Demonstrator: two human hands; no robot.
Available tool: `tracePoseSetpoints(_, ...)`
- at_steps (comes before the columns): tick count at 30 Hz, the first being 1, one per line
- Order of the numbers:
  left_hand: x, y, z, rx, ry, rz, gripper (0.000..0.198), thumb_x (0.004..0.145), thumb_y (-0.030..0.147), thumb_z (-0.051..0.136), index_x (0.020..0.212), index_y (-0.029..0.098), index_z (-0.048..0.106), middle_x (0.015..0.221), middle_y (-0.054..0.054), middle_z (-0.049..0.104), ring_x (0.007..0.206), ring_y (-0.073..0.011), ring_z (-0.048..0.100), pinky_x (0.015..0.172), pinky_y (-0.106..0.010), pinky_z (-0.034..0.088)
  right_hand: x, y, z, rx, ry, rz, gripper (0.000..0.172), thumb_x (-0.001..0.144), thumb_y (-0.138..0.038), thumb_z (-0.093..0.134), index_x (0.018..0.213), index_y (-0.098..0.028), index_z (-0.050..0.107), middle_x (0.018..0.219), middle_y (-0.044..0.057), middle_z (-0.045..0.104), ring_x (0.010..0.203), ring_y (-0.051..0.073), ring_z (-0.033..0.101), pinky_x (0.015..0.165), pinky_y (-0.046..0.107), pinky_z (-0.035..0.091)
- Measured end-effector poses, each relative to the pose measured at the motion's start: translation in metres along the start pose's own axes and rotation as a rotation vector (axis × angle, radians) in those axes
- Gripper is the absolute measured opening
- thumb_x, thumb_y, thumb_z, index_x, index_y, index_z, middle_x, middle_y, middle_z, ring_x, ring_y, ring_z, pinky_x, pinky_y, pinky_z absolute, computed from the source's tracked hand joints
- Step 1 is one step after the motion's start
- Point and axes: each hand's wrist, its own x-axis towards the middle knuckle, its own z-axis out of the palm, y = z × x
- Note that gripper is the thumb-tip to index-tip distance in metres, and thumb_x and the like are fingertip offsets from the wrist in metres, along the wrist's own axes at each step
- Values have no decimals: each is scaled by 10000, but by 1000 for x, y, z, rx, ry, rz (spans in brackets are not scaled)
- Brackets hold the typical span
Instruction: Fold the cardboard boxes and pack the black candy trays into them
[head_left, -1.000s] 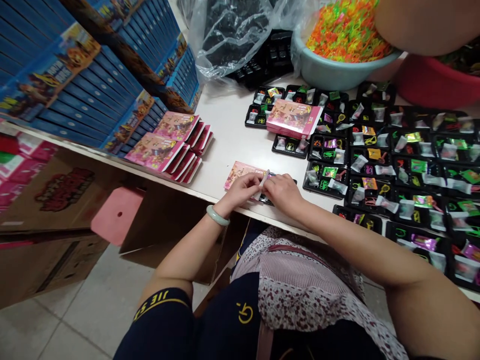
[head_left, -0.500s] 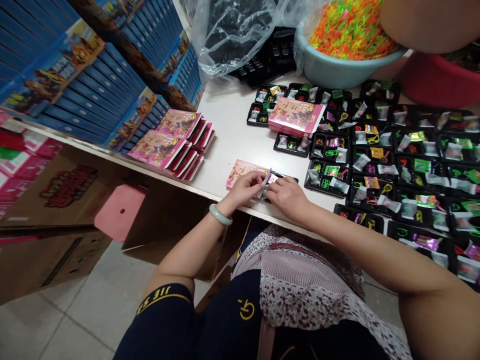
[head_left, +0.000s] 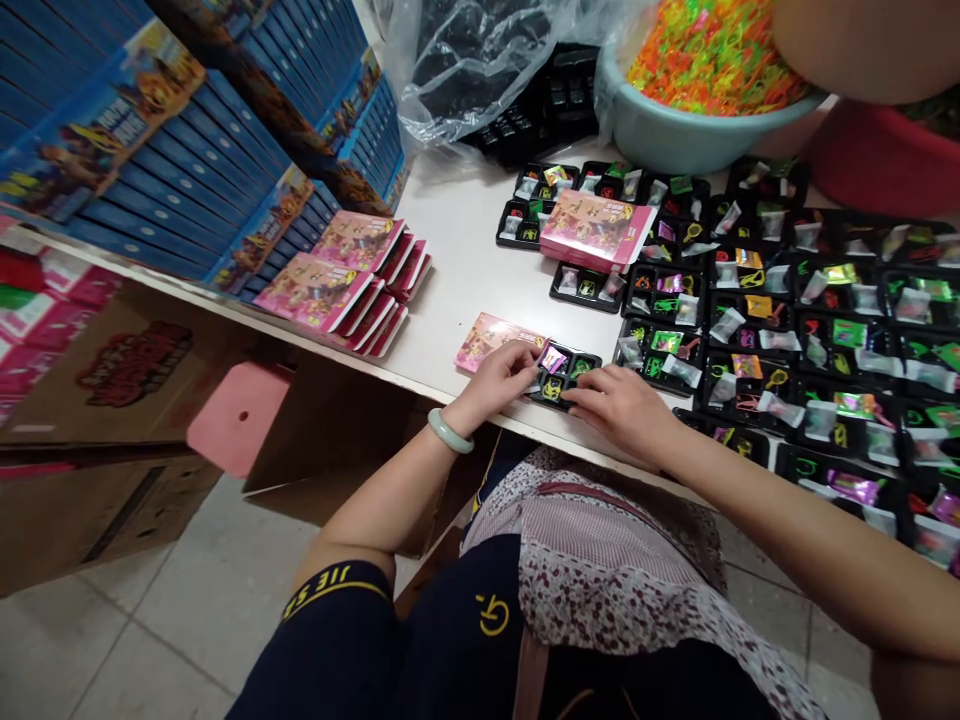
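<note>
A pink printed card box [head_left: 491,338] lies flat near the table's front edge. My left hand [head_left: 499,385] is closed at its right end, thumb and forefinger together beside the tray, partly covering the box. A black compartment tray [head_left: 568,372] lies directly right of the box, its left edge near my left fingertips. In the tray are a purple wrapped sachet [head_left: 553,359], a yellow plastic piece [head_left: 553,388] and a green plastic piece [head_left: 582,369]. My right hand [head_left: 630,408] grips the tray's right front corner between thumb and fingers.
Filled black trays [head_left: 750,310] cover the right side, with a pink box [head_left: 596,230] on some. Pink boxes [head_left: 341,285] are stacked at left beside blue display boxes [head_left: 247,170]. Behind stand a blue basin [head_left: 697,140] of colourful plastic pieces and a plastic bag [head_left: 465,80].
My right hand has moved right, off the tray's middle to its right corner, uncovering the contents. The pale upright flap by my left fingers no longer shows.
</note>
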Motion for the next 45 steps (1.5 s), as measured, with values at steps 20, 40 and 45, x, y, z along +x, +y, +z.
tracePoseSetpoints(20,1,-1,-1,-16,-8,-18,112,789,212,571,700,161,525,868,-48,633,776,-147,567,684,-266,438,-16,5,13,420,96,376,205,881,-129,504,1021,-190,641,1020,92,643,898,200,618,771,347,507)
tracePoseSetpoints(40,3,14,26,-75,-95,11,125,796,175,568,679,165,526,819,-38,634,778,-152,580,705,-278,467,6,-14,28,344,13,447,141,881,-146,520,944,-188,640,917,66,679,821,194,622,715,305,461)
tracePoseSetpoints(45,2,12,27,-103,-68,-2,144,808,211,581,681,161,535,863,-51,645,763,-144,575,684,-271,481,-15,-14,24,333,61,307,188,907,-181,532,1046,-210,654,998,70,638,868,181,624,743,299,494)
